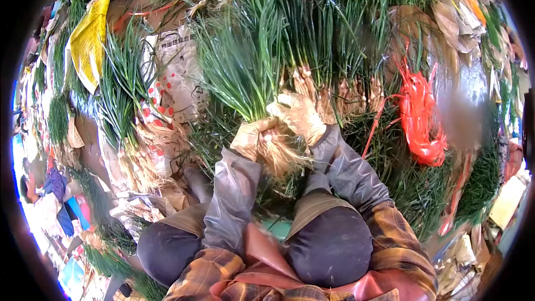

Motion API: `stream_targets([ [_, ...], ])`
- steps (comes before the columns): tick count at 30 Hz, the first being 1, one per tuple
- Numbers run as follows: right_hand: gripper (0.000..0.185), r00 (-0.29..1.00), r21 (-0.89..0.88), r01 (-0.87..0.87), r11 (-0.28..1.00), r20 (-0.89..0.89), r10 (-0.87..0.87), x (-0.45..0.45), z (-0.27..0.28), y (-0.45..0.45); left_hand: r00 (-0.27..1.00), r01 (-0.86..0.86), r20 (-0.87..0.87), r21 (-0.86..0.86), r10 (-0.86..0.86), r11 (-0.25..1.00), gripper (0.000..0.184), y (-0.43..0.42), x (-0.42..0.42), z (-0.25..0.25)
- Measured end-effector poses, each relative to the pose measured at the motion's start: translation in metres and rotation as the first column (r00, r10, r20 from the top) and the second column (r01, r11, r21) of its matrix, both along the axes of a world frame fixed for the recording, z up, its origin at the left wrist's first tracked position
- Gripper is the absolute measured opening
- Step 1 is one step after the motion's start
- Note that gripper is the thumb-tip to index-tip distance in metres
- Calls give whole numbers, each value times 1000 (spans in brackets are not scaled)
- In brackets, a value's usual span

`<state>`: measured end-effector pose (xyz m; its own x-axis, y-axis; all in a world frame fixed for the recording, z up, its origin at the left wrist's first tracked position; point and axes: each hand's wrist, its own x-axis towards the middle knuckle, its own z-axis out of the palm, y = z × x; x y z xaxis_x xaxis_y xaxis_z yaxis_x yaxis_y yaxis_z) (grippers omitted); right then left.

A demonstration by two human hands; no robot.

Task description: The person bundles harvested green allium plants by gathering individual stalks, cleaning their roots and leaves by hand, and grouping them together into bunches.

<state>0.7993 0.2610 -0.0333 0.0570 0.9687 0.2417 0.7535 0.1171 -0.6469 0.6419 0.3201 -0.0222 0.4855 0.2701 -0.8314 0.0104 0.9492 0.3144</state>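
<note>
Scallion bunch (245, 92) | long green leaves, stringy pale roots | gathered | leaves fanned upward, roots downward | held mid-view

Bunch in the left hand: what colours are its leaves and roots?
Green leaves and pale, straw-coloured roots; the head view shows both.

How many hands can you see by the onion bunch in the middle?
2. The left hand grips the green onion bunch near its roots; the right hand is at the bunch's right side. Some fingers are hidden.
</note>
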Motion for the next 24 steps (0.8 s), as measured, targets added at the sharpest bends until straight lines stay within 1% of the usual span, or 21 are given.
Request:
stream_targets([
  [1,13,993,-189,87,978,-67,-101,-8,-4,-2,998,46,-32,51,-45,998,18,1,-1,3],
  [2,13,993,-190,84,978,-64,-98,-10,-9,-2,999,45,-7,31,-45,999,19,3,-1,9],
  [3,15,721,-369,292,883,-522,-456,-12,-7,-1,999,44,20,10,-44,999,19,5,0,15],
  [4,17,154,-607,334,721,-719,-677,-13,-6,0,999,30,45,-29,-28,999,20,5,-4,9],
  [5,23,-24,-673,231,702,-726,-688,6,-2,-2,998,16,69,-69,-12,997,22,3,-9,3],
  [7,26,-527,-326,-192,926,-761,-377,19,-2,-1,995,36,90,-36,-33,999,26,0,-7,9],
  [8,25,-334,-597,-127,792,-727,-601,14,-1,-4,995,63,86,-51,-59,997,25,-2,-7,14],
  [9,25,-18,-554,-137,821,-827,-562,11,1,-1,993,85,82,-69,-80,994,24,-4,-5,22],
  [11,22,149,-541,-107,834,-838,-524,0,-3,7,988,150,31,-60,-148,987,25,-11,-6,16],
  [12,22,376,-575,-57,816,-770,-516,1,10,13,988,132,86,-78,-125,988,25,-12,-9,11],
  [13,24,470,-537,-4,843,-746,-473,-1,11,14,985,117,137,-99,-103,988,25,-13,-14,7],
  [14,26,744,-535,113,838,-513,-428,-1,9,14,972,53,233,-95,-30,994,25,-15,-19,4],
  [15,28,911,-492,223,842,-202,-359,-3,9,15,943,63,333,-113,-21,992,27,-8,-22,8],
  [16,32,886,-348,307,886,-235,-400,-11,8,16,965,23,264,-131,12,991,30,-8,-23,12],
  [17,25,771,-538,354,766,-296,-564,-13,10,13,980,-20,192,-146,48,989,34,-9,-21,17],
  [19,21,436,-441,468,766,-638,-634,-27,4,14,943,-27,325,-150,75,988,29,-10,-19,18],
  [20,18,514,-459,530,713,-495,-701,-5,-11,10,867,-57,488,-97,97,994,27,-13,-22,17],
  [21,16,718,-496,541,679,-148,-680,31,-34,-3,764,-93,637,-48,103,994,24,-15,-24,18],
  [22,15,847,-484,516,707,411,-337,59,-59,-13,753,-54,657,-6,45,998,25,-11,-25,26],
  [23,16,621,-490,481,727,776,112,72,-70,-18,771,-86,634,9,61,996,28,-9,-30,16],
  [24,18,446,-522,373,767,826,345,77,-75,-21,859,-83,511,80,31,993,29,4,-41,9],
])
